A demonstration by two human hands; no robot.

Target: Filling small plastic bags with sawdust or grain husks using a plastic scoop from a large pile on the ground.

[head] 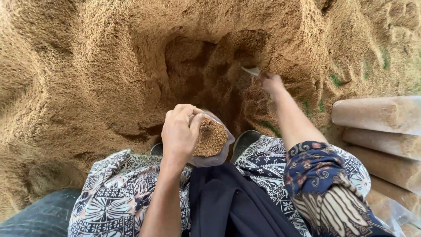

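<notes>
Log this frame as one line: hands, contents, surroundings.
left hand: holds open clear bag, part-filled with husk | right hand: scoop in husk pile | filled bags stacked right

I read this as an outdoor bagging site — a huge mound of tan husk-like grain [87, 66] covers the ground, with packed cylindrical clear bags [377, 114] stacked alongside.

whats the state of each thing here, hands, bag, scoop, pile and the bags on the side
left hand: gripping the clear bag's rim
clear bag: open, nearly full of husk
right hand: extended, holding the scoop
scoop: at the hollow's wall
husk pile: dug out, hollow in the middle
filled bags: packed, lying stacked on their sides
</notes>
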